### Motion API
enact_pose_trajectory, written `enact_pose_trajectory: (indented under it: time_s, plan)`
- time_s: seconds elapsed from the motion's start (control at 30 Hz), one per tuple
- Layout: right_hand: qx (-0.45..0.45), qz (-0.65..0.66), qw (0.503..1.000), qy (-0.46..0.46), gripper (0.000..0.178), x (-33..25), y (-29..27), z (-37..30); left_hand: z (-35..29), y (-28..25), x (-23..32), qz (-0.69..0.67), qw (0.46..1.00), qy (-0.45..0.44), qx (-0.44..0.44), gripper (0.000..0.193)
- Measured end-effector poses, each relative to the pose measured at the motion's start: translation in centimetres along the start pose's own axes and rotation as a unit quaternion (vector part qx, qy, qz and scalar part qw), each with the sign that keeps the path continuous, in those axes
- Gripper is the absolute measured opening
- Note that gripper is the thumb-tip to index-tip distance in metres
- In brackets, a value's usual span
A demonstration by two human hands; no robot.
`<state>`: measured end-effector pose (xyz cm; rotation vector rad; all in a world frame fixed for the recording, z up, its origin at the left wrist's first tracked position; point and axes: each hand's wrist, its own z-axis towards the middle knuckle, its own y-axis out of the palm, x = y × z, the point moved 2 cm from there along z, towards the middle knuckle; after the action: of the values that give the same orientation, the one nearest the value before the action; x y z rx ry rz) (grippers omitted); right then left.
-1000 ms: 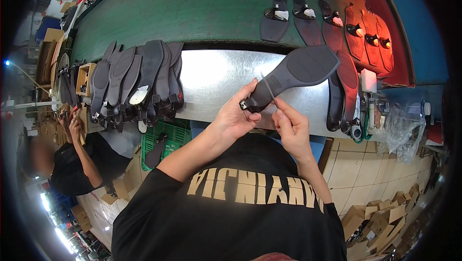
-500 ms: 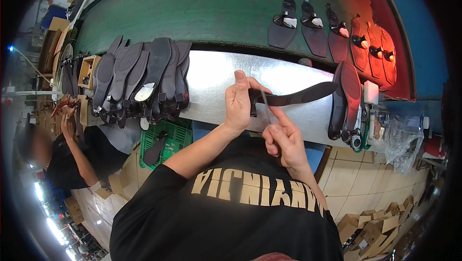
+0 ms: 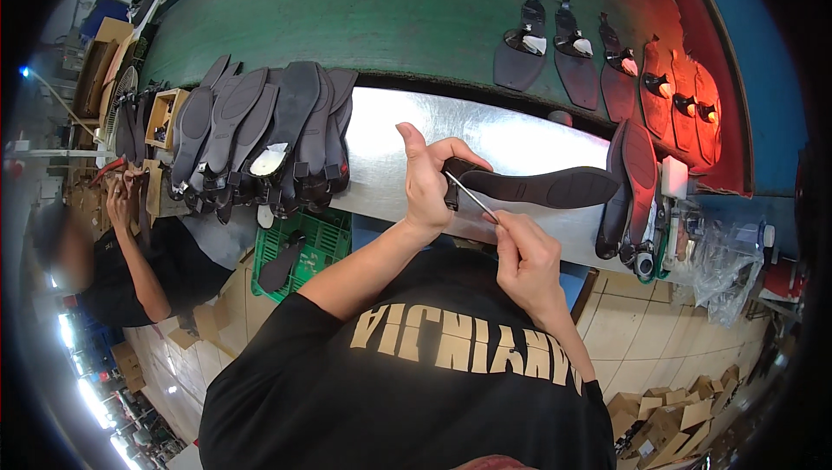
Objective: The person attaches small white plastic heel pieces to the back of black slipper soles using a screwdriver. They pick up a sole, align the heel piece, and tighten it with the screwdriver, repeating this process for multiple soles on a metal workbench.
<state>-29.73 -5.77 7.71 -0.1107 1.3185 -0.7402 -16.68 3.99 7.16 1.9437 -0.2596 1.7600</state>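
Observation:
My left hand (image 3: 426, 182) grips a dark sandal (image 3: 555, 189) at its strap end, thumb raised, fingers behind it. The sandal's sole faces up and stretches right above the metal tabletop (image 3: 390, 127). In my right hand (image 3: 530, 260), the fingers are closed round a thin metal rod (image 3: 472, 196). The rod's far tip meets the sandal at the strap end, by my left hand; its exact contact is hidden. More dark soles (image 3: 630, 179) stand together just right of the held one.
Many dark sandals (image 3: 238, 114) are stacked at the left of the metal top. Behind it, a green belt (image 3: 390, 10) carries sandals in a row, red-lit at the right. A green crate (image 3: 319, 253) stands below. A co-worker (image 3: 130, 270) works at far left; plastic bags (image 3: 724, 253) hang right.
My right hand has turned over and lowered its grip, so the rod now slants to the strap end. The sandal's sole has tilted more toward view; my left hand keeps its hold.

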Motion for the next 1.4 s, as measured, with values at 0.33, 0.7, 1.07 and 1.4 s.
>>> enact_pose_trajectory:
  time_s: [0.33, 0.7, 1.07, 1.4]
  plan:
    - [0.000, 0.003, 1.000, 0.003, 0.013, -0.9, -0.5, -0.4, 1.8, -1.1, -1.3, -0.268, 0.943, -0.196, 0.015, 0.059]
    - [0.041, -0.048, 0.996, 0.055, 0.004, 0.1, 0.7, 0.3, 0.8, 1.5, -2.4, -0.451, 0.816, -0.360, 0.035, 0.042]
    - [0.013, -0.002, 1.000, 0.010, 0.008, -0.5, 1.6, -0.7, 1.5, 1.1, -2.9, -0.391, 0.854, -0.333, 0.078, 0.036]
    - [0.058, 0.092, 0.992, 0.064, 0.036, -1.3, -0.5, 2.5, 0.8, 2.3, -2.9, -0.314, 0.883, -0.342, 0.069, 0.048]
